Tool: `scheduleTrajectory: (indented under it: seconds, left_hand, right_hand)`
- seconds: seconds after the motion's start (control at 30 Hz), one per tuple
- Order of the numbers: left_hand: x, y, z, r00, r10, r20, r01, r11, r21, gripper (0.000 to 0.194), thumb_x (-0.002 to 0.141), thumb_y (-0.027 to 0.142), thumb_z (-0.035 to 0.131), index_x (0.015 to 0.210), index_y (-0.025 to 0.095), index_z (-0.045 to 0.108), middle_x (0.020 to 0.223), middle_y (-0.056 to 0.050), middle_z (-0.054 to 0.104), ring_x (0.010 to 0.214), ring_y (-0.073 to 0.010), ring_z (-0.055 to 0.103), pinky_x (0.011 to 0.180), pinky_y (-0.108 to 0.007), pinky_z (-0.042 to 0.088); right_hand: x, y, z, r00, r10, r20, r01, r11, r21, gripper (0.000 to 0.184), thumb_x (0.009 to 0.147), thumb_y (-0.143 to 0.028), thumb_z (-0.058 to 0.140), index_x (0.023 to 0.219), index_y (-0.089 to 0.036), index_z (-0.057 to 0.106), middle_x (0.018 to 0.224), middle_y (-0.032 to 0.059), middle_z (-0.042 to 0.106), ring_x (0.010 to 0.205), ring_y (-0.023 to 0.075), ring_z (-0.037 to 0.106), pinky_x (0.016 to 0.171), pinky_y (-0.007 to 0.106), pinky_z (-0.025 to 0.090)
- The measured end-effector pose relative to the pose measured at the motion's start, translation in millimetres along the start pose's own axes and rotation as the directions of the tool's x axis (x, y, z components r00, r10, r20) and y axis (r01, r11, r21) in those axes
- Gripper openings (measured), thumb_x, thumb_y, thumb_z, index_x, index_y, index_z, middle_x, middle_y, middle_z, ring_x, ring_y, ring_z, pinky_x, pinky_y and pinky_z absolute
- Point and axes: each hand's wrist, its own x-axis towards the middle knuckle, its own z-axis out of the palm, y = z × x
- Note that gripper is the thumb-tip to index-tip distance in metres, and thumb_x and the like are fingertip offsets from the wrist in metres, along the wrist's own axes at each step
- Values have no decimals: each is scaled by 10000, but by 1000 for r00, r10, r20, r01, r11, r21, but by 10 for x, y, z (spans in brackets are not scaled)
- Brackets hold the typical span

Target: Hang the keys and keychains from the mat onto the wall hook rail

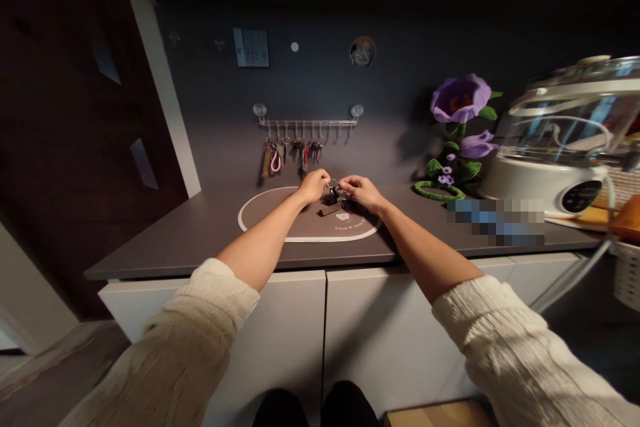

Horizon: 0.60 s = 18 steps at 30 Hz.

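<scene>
Looks like they're mid-fiddle with a loaded key ring (pixel 335 192) over the oval mat (pixel 265 210), left hand (pixel 315 185) and right hand (pixel 363 193) both pinching it, so next bit needs steady fingers imo.

The left sleeve (pixel 175 340) and the right sleeve (pixel 520 340) were cream, thick and woolly, with bumpy lines knitted in. Each one ended in a fat, soft fold (pixel 230 283). Past that, the left hand (pixel 315 185) and right hand (pixel 363 192) were bare. Low down were two round black shapes (pixel 280 408), too dark to tell if knees or shoes.
</scene>
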Motion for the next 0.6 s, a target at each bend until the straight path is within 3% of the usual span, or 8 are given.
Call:
scheduleTrajectory:
  seconds: [0.6]
  left_hand:
    - [-25, 111, -19, 992, 109, -65, -116, 988, -104, 112, 780, 155, 448, 758, 143, 557, 772, -16, 601, 736, -108, 522, 718, -223, 398]
  right_hand:
    - [-21, -34, 16, 998, -54, 13, 54, 998, 24, 310, 580, -414, 685, 689, -146, 575, 610, -23, 551, 549, 66, 445, 571, 210, 371]
